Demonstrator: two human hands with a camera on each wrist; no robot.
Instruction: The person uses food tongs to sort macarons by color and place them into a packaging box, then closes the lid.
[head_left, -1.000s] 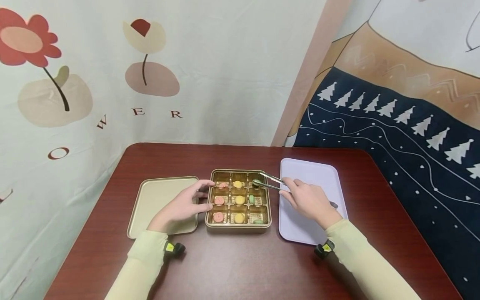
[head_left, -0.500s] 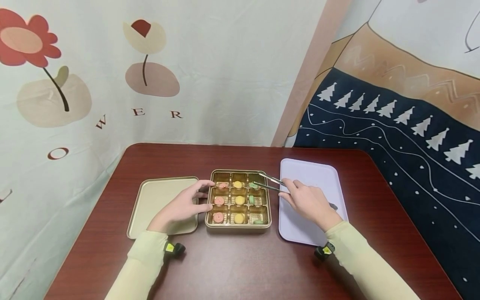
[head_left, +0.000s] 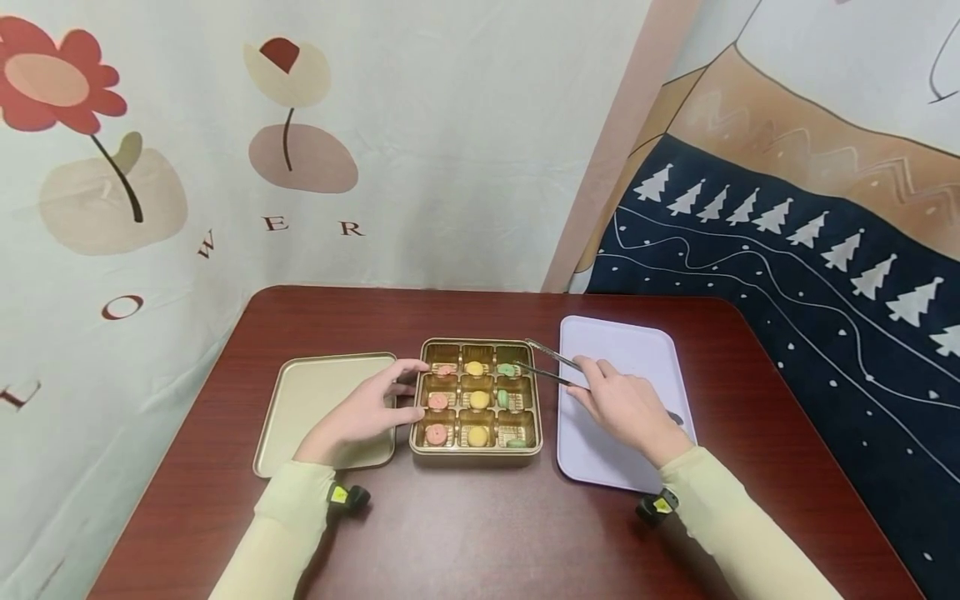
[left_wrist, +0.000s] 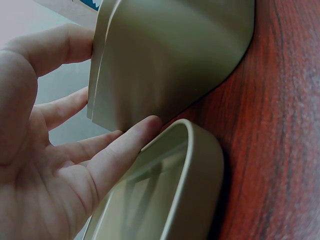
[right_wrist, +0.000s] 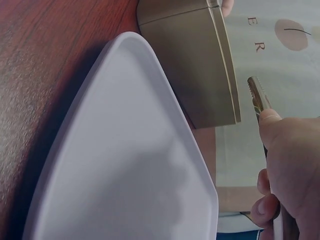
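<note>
A gold tin (head_left: pixel 477 457) with a divided insert holds a small round cookie in each compartment, like macarons. Pink macarons (head_left: pixel 437 434) form the left column, yellow macarons (head_left: pixel 477 437) the middle one, green ones the right. My left hand (head_left: pixel 363 410) touches the tin's left wall with fingertips and thumb, fingers spread. Metal tongs (head_left: pixel 555 356) are gripped in my right hand (head_left: pixel 626 412). Their tips stand apart over the tin's back right corner, near a green macaron (head_left: pixel 507 369) lying in that compartment. In the right wrist view, the tongs' serrated tip (right_wrist: pixel 257 90) shows nothing held.
A shallow gold lid (head_left: pixel 318 408) lies left of the tin, partly under my left hand. Right of the tin, a pale purple tray (head_left: pixel 600 458) lies beneath my right hand. All stand on a dark red wooden table (head_left: pixel 465 533) against a printed cloth backdrop.
The tongs have spread and let go of the green macaron, which now lies in the back right compartment. My right hand has drawn slightly right with them; my left hand stays put.
</note>
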